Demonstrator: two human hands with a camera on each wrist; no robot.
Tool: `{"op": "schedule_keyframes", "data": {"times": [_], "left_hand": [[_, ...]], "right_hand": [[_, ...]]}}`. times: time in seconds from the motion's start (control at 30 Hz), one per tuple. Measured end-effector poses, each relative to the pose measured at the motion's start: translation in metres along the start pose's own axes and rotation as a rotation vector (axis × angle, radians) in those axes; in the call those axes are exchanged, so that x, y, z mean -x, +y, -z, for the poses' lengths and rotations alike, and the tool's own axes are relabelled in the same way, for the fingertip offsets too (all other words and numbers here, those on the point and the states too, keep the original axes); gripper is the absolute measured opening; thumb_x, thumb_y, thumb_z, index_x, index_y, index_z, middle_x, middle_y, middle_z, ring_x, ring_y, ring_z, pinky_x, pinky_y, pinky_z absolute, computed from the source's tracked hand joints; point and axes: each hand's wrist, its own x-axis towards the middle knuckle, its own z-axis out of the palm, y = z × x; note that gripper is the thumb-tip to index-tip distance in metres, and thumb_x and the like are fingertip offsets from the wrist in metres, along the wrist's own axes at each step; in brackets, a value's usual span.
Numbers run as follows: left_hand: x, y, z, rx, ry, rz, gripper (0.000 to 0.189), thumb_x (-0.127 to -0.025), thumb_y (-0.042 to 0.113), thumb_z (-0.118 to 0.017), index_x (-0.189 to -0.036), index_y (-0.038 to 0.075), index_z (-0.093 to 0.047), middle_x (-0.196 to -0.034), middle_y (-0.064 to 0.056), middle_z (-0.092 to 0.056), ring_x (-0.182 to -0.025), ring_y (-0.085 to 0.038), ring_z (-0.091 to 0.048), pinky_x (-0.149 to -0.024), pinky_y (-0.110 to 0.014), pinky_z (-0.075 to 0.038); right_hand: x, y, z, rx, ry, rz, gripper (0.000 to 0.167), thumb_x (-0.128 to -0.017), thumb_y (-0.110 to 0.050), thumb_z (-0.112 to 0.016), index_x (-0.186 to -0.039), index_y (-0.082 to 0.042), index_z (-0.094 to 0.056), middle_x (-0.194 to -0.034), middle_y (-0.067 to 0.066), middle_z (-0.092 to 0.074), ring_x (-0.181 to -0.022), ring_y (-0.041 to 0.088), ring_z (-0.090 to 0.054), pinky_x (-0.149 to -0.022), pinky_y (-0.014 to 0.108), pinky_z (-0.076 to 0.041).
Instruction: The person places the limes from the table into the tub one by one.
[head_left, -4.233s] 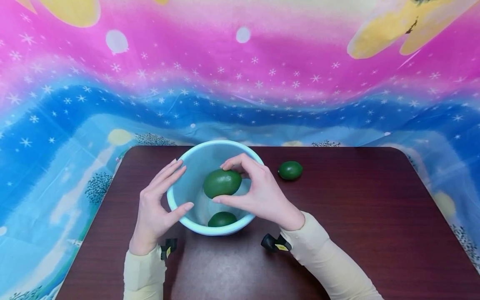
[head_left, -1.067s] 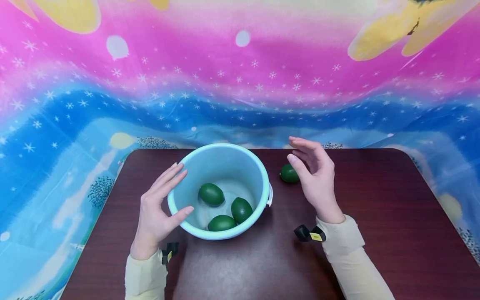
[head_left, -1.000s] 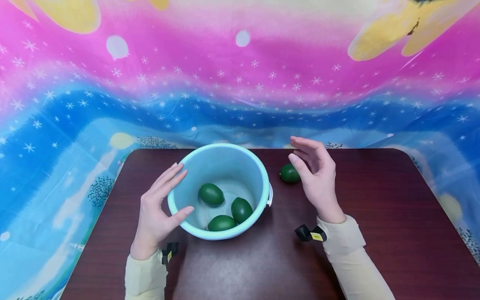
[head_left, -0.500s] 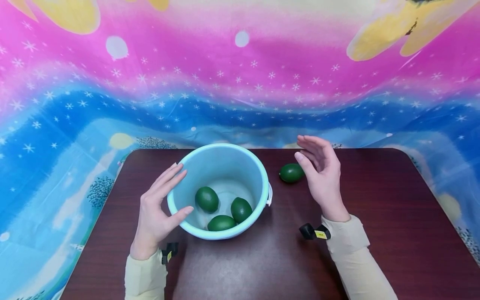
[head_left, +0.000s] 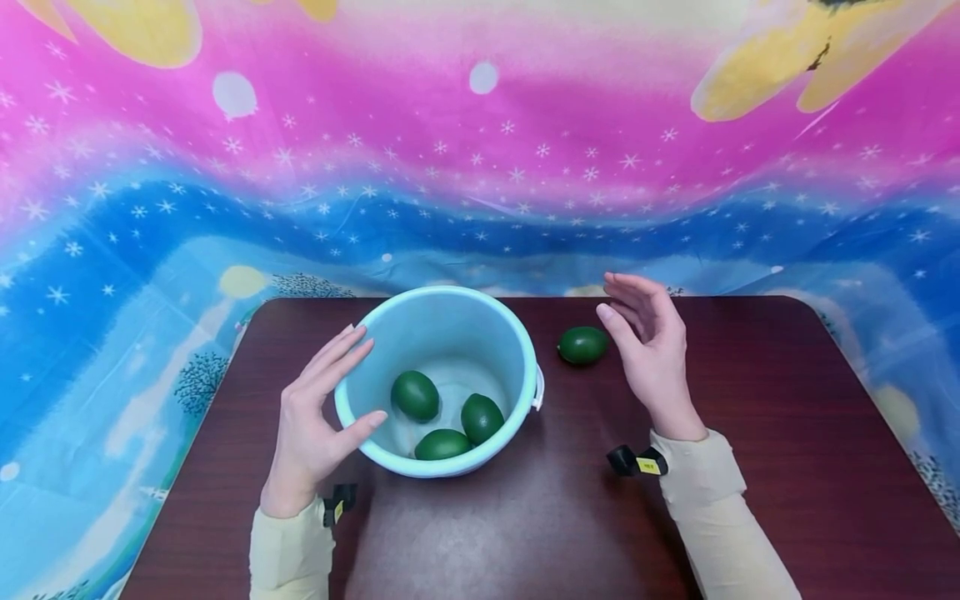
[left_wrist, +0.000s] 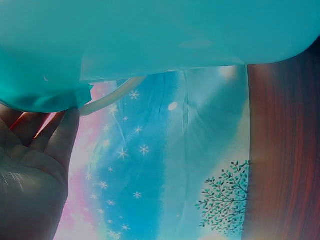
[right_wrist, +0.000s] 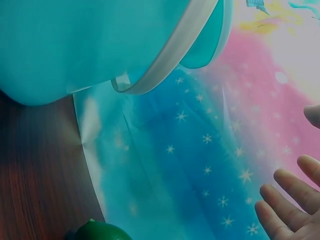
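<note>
A light blue bucket (head_left: 438, 471) stands on the table with three green limes inside: one lime (head_left: 415, 396) to the left, one lime (head_left: 482, 418) to the right and one lime (head_left: 442, 445) at the near wall. Against the bucket's left rim rests my left hand (head_left: 311, 425), its fingers extended and its thumb reaching over the edge. In the left wrist view, its fingertips meet the rim. A fourth green fruit, also a lime (head_left: 582, 346), lies on the table right of the bucket. Just beside it, my right hand (head_left: 651, 354) hovers with relaxed fingers and holds nothing.
The bucket's white handle (right_wrist: 165, 55) hangs down at its side in the right wrist view. Dark reddish-brown wood makes up the table (head_left: 787, 433). Behind it hangs a pink and blue patterned cloth (head_left: 420, 175). Each wrist wears a small black camera (head_left: 621, 460).
My right hand released its lime into the bucket and moved right, past the lime on the table, lately uncovering it. The left lime in the bucket rolled slightly. My left hand stayed put.
</note>
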Motion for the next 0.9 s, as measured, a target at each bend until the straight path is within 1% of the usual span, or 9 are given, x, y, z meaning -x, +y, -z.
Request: {"op": "schedule_keyframes", "data": {"times": [0.2, 0.37, 0.43, 0.57, 0.7, 0.9], "left_hand": [[0.000, 0.000, 0.000, 0.000, 0.002, -0.001, 0.072, -0.083, 0.051, -0.080, -0.136, 0.004, -0.066, -0.142, -0.013, -0.059, -0.140, -0.035, -0.045, -0.109, -0.029, -0.040], [0.000, 0.000, 0.000, 0.001, -0.001, 0.001, 0.071, -0.083, 0.051, -0.079, -0.136, 0.005, -0.066, -0.143, -0.013, -0.059, -0.140, -0.034, -0.045, -0.108, -0.028, -0.041], [0.000, 0.000, 0.000, 0.002, -0.002, -0.001, 0.071, -0.083, 0.051, -0.079, -0.136, 0.004, -0.066, -0.143, -0.013, -0.058, -0.140, -0.035, -0.045, -0.108, -0.028, -0.041], [0.000, 0.000, 0.000, 0.004, -0.004, -0.001, 0.071, -0.083, 0.051, -0.079, -0.136, 0.005, -0.066, -0.143, -0.013, -0.058, -0.140, -0.036, -0.045, -0.108, -0.027, -0.041], [0.000, 0.000, 0.000, 0.005, -0.003, -0.002, 0.071, -0.083, 0.050, -0.080, -0.136, 0.005, -0.066, -0.143, -0.012, -0.058, -0.139, -0.039, -0.045, -0.107, -0.027, -0.041], [0.000, 0.000, 0.000, 0.005, 0.000, -0.006, 0.071, -0.083, 0.051, -0.079, -0.136, 0.004, -0.066, -0.143, -0.013, -0.059, -0.138, -0.041, -0.045, -0.108, -0.028, -0.041]], "right_hand": [[0.000, 0.003, 0.004, 0.032, -0.006, -0.031, 0.044, -0.095, 0.007, -0.065, -0.138, 0.003, -0.055, -0.138, 0.018, -0.059, -0.126, 0.034, -0.055, -0.105, 0.038, -0.045], [0.000, 0.007, 0.007, 0.059, -0.004, -0.048, 0.046, -0.096, 0.005, -0.065, -0.140, 0.002, -0.054, -0.141, 0.019, -0.057, -0.129, 0.036, -0.053, -0.107, 0.043, -0.044], [0.000, 0.009, 0.008, 0.067, -0.001, -0.055, 0.046, -0.096, 0.004, -0.066, -0.141, 0.001, -0.055, -0.142, 0.018, -0.057, -0.130, 0.035, -0.053, -0.107, 0.043, -0.043], [0.000, 0.011, 0.010, 0.081, 0.001, -0.072, 0.045, -0.097, 0.000, -0.066, -0.141, -0.003, -0.056, -0.143, 0.014, -0.057, -0.132, 0.029, -0.053, -0.109, 0.043, -0.042], [0.001, 0.013, 0.012, 0.099, 0.000, -0.088, 0.046, -0.098, -0.002, -0.066, -0.143, -0.005, -0.056, -0.144, 0.012, -0.057, -0.134, 0.028, -0.051, -0.109, 0.043, -0.041], [0.003, 0.017, 0.015, 0.140, -0.004, -0.117, 0.049, -0.098, -0.003, -0.066, -0.145, -0.004, -0.053, -0.147, 0.013, -0.054, -0.136, 0.029, -0.049, -0.110, 0.046, -0.040]]}}
